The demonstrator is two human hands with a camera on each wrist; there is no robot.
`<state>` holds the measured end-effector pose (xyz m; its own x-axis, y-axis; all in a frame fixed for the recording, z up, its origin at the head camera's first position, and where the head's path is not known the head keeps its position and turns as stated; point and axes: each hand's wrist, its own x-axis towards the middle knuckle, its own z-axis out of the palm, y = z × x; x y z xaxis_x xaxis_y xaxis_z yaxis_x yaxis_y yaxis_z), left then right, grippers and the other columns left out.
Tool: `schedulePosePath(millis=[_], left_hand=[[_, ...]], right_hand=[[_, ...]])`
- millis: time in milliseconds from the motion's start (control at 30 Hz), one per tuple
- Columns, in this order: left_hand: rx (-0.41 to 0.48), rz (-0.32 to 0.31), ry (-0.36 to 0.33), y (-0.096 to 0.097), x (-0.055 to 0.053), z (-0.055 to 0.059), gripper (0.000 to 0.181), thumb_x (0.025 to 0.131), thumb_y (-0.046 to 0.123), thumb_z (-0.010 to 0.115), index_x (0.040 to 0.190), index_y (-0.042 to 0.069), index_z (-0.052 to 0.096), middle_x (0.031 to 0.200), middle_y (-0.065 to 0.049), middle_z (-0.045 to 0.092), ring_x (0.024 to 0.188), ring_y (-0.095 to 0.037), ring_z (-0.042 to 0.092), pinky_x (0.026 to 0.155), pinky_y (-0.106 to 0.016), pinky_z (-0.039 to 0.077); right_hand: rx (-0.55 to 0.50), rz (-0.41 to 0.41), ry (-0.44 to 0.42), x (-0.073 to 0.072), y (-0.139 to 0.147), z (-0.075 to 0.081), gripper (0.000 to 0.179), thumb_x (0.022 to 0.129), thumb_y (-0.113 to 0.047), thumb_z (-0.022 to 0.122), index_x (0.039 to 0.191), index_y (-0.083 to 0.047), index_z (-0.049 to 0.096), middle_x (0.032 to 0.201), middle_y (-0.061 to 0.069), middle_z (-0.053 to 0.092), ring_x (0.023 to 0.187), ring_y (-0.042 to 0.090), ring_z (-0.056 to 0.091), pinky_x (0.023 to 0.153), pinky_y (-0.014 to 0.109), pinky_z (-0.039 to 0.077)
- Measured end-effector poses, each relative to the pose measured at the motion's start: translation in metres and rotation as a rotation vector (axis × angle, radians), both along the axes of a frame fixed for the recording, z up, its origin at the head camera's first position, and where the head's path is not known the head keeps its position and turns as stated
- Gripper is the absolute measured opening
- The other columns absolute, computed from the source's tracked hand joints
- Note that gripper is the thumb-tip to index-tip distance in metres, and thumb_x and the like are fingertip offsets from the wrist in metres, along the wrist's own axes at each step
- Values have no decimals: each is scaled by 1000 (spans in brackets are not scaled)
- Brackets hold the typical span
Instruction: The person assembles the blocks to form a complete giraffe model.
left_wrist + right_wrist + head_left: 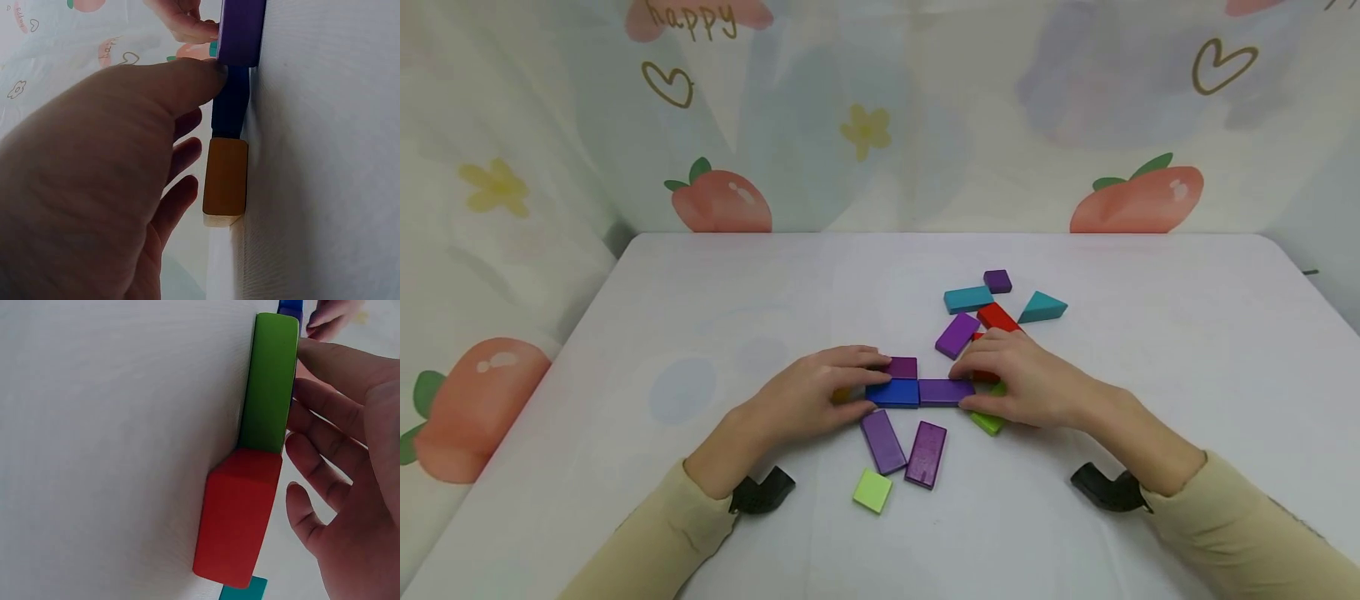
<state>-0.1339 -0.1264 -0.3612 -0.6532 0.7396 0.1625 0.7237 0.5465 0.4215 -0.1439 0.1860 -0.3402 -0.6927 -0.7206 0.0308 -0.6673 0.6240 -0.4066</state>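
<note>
My left hand point(808, 392) pinches the left part of a flat blue block point(895, 394), thumb at its near side and fingers at its far side. End to end with it lies a purple block point(942, 392), its right end pinched by my right hand point(1037, 379). A plum block point(904, 367) touches the blue block's far side, partly behind the left fingers. Beside the left hand in its wrist view is an orange block point(225, 178). Under the right hand sit a green block point(272, 381) and a red block point(237, 519), largely hidden in the head view.
Nearer the front lie two purple blocks point(883, 442) point(927, 454) and a lime square block point(872, 490). Farther back are a purple block point(958, 335), a red block point(997, 317), a teal block point(968, 299), a teal triangle point(1043, 307) and a small dark purple block point(997, 281).
</note>
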Motion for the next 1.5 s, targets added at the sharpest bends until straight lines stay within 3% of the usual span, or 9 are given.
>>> schedulePosePath(millis=[267,800,1033,1233,1500], left_hand=[[-21,16,-9,1,-1,0,35,94,21,75,128,14,72,137,-1,63,133,-17,51,108,-34,43],[-8,17,-19,2,-1,-1,34,93,21,76,126,13,73,136,0,64,133,-17,52,108,-35,43],[4,24,-26,2,0,-1,34,92,19,77,125,13,74,134,-1,64,132,-17,53,107,-35,44],[8,34,-32,0,1,-2,34,92,19,77,125,13,74,134,-1,65,131,-18,53,106,-35,45],[13,26,-36,1,-1,-2,33,93,20,77,125,13,74,134,0,65,132,-17,53,107,-36,44]], right_hand=[[6,-10,22,2,-3,0,32,84,-25,84,113,-14,75,107,-7,69,110,21,57,97,52,44],[-8,-16,9,1,-1,2,31,85,-26,83,113,-15,75,105,-9,69,108,18,58,93,49,46],[-80,-28,-18,-12,12,12,24,91,-9,75,115,-11,74,111,-2,68,107,21,57,88,44,53],[-19,-41,-63,-22,24,16,35,91,5,62,119,-14,73,126,5,61,121,32,50,98,56,47],[78,-70,17,-23,30,15,41,89,7,63,122,-17,72,130,12,55,117,36,48,92,55,48]])
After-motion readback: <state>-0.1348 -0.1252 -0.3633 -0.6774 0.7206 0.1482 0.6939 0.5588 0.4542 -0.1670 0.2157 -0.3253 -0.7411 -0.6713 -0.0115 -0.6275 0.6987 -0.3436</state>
